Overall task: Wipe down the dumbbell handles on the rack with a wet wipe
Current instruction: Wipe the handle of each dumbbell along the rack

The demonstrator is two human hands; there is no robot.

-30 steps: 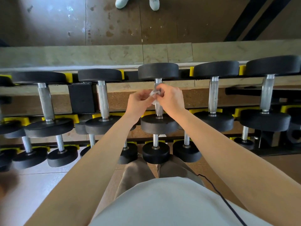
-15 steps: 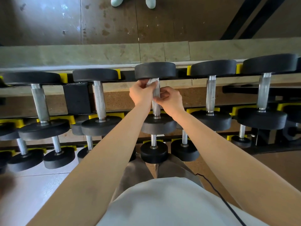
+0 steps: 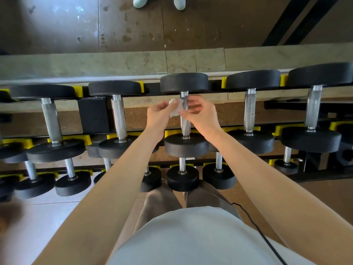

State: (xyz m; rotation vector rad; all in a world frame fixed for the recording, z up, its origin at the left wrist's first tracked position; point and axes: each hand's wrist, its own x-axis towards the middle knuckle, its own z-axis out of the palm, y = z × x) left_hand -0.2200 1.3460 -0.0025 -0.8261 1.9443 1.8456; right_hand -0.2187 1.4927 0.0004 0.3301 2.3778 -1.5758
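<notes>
My left hand (image 3: 160, 116) and right hand (image 3: 201, 118) held the limp, light wipe (image 3: 174, 110), fingers (image 3: 166, 108) clamped on its edges, just beside the stiff knurled handle (image 3: 185, 124); I judged it would bunch

Upper tier of the rack (image 3: 93, 115): five dumbbells side by side, handles running near to far. The middle dumbbell (image 3: 186, 146) is dead ahead, with two to its left and two to its right. The lower tier (image 3: 182, 177) sits nearer, below the upper.

At the far end of the middle handle (image 3: 185, 125), the left hand (image 3: 159, 115) is on its left and the right hand (image 3: 200, 115) on its right. Between them is the wet wipe (image 3: 174, 109), pinched against the handle.

A ledge (image 3: 114, 64) lies behind the rack, with shoes (image 3: 140, 0) farther off.
</notes>
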